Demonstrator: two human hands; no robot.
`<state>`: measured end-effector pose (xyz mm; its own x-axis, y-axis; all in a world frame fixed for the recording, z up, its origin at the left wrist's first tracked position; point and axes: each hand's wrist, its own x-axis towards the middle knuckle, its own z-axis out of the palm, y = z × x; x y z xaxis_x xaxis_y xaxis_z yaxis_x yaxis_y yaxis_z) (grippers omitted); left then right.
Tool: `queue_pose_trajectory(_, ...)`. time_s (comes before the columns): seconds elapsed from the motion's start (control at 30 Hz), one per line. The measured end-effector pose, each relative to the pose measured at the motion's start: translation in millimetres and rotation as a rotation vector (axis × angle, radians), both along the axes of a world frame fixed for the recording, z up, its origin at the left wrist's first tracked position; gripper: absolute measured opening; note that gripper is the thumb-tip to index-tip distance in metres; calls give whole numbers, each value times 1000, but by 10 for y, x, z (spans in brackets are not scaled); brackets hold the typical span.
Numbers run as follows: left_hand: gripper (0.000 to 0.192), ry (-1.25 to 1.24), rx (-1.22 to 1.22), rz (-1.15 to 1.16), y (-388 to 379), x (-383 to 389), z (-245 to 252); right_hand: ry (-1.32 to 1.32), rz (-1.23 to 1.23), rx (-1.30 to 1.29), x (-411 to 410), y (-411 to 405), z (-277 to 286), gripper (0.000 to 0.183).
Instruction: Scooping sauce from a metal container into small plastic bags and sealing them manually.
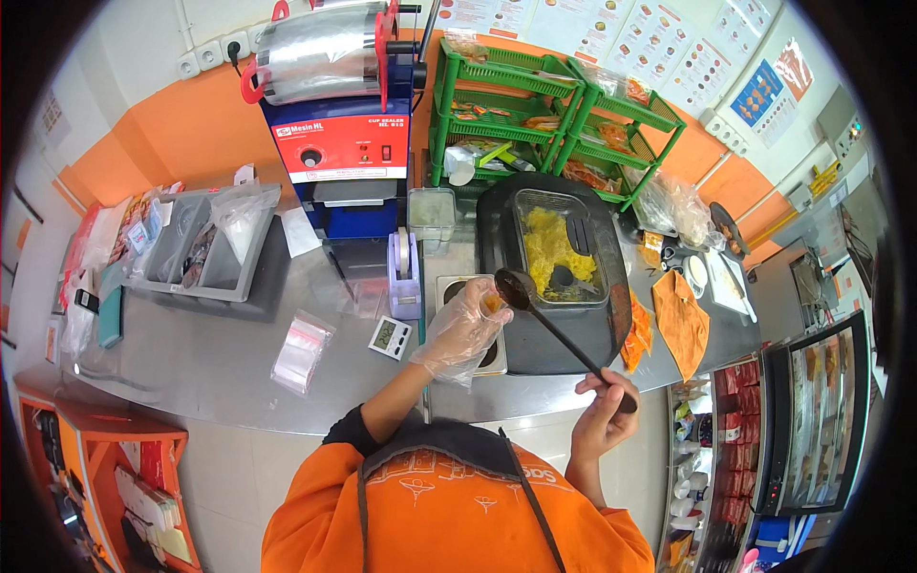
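Observation:
My left hand, in a clear plastic glove, holds a small clear cup with something yellow-orange inside. My bare right hand grips the handle of a dark ladle; its bowl is tilted beside the cup, above the metal pans. Just behind, a clear rectangular container of yellow food stands on a black tray-like surface, with a black slotted utensil in it. Under my left hand is a steel unit with round wells, partly hidden by the hand.
A cup sealing machine, purple tape dispenser and digital timer stand left of centre. Clear bags and a grey divided bin lie farther left. Green racks stand behind; an orange cloth is at right.

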<state>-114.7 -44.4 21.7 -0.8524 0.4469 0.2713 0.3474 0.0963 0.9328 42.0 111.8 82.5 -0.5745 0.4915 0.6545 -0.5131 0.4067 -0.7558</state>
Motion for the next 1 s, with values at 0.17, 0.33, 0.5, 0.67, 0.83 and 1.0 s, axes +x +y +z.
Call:
queue_pose_trajectory(0.17, 47, -212, -1, -119, -7, 68, 164, -18, 17, -478, -44, -23, -36, 29)
queue_pose_trajectory(0.33, 45, -100, 227, -55, 24, 126, -127, -138, 87, -970, -43, -10, -97, 29)
queue_pose_trajectory(0.5, 42, -232, 377, -4, -269, 193, -172, -152, 107, -1053, -26, -74, -254, 30)
queue_pose_trajectory(0.67, 44, -521, 489, -260, -782, 422, 337, -441, 167, -632, -159, -240, -727, 30)
queue_pose_trajectory(0.83, 58, -573, 560, -431, -986, 514, 599, -477, 74, 53, -292, -329, -823, 25)
queue_pose_trajectory(1.0, 66, -514, 528, -595, -1029, 511, 792, -303, -14, 230, -436, -433, 37, 27)
